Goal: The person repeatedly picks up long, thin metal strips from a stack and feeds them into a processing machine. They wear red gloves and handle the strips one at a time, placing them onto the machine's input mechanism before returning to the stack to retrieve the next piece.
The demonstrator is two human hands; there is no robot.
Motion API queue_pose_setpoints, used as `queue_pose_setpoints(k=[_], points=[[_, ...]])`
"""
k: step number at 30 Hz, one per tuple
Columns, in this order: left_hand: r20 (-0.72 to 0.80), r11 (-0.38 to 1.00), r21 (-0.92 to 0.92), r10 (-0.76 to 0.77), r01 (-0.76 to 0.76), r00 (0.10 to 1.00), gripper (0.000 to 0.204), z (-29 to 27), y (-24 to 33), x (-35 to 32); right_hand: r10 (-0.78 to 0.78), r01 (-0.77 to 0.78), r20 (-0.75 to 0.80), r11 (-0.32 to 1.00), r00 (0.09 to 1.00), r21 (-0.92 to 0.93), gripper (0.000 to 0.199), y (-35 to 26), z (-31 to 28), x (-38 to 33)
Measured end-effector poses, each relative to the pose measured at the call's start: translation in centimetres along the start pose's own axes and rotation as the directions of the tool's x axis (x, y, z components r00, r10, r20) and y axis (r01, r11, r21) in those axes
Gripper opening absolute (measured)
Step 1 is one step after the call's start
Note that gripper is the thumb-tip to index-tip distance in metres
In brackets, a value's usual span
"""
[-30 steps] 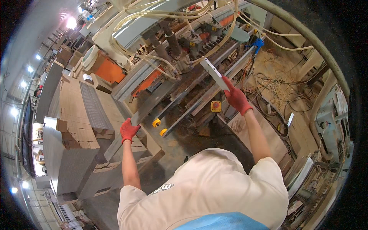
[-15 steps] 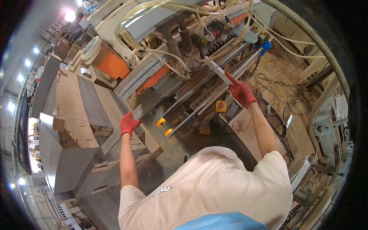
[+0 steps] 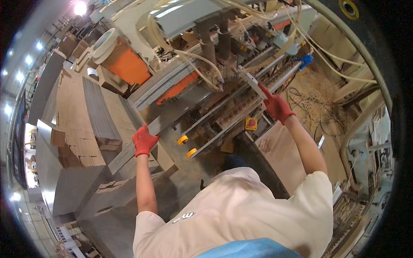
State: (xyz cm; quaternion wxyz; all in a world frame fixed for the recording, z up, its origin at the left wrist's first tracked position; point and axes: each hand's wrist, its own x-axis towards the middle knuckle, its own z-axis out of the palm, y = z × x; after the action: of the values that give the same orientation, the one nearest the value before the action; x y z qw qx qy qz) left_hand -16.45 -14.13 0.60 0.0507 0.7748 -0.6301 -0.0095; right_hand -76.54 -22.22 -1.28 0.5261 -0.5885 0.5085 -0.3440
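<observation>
My left hand point(image 3: 145, 140), in a red glove, is closed on the edge of a long grey board point(image 3: 163, 122). This board slants from beside the stacks up toward the machine's dark upright cylinders point(image 3: 213, 45); its far end is hard to make out there. My right hand point(image 3: 277, 107), also red-gloved, is closed around the near end of a pale narrow bar point(image 3: 254, 84) with small holes, at the machine's front. I cannot tell whether the bar is part of the machine. Between my hands, two metal rails point(image 3: 228, 129) end in yellow rollers point(image 3: 192, 152).
Tall stacks of grey-brown boards point(image 3: 71, 116) stand at the left. A red button on a yellow box point(image 3: 251, 124) sits below my right hand. Pale hoses point(image 3: 195, 60) loop over the machine. Tangled cords point(image 3: 316, 103) lie on the dusty floor at right, near a brown panel point(image 3: 286, 150).
The whole view has shifted slightly, so machine and hands appear a little further right. Both hands keep about the same places on the board and the bar.
</observation>
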Motion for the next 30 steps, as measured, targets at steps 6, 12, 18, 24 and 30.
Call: queue_pose_setpoints(k=[6,12,18,24,30], points=[[-0.009,1.000,0.021,0.023,-0.023,1.000,0.051,0.1,0.1,0.3,-0.240,0.235,0.041,0.880,0.970,-0.412,0.082,2.5,-0.9,0.5],[-0.010,0.998,0.016,0.067,-0.067,0.998,0.053,1.8,-1.3,-0.3,-0.095,0.085,0.015,0.937,0.995,0.338,0.054,4.4,0.4,1.9],[-0.189,0.997,-0.011,0.077,-0.081,0.979,0.056,1.9,-1.9,-0.3,-0.123,0.117,-0.059,0.987,0.991,-0.107,0.077,5.2,-0.5,2.6],[0.046,0.998,0.054,-0.043,0.041,0.998,0.056,-0.3,-0.6,-1.3,-0.110,-0.052,-0.172,0.680,0.979,-0.732,0.075,3.2,0.0,3.0],[0.012,0.999,0.026,-0.028,0.028,1.000,0.055,-0.8,-0.5,-2.1,-0.084,-0.118,-0.207,0.593,0.975,-0.797,0.073,1.4,1.2,2.3]])
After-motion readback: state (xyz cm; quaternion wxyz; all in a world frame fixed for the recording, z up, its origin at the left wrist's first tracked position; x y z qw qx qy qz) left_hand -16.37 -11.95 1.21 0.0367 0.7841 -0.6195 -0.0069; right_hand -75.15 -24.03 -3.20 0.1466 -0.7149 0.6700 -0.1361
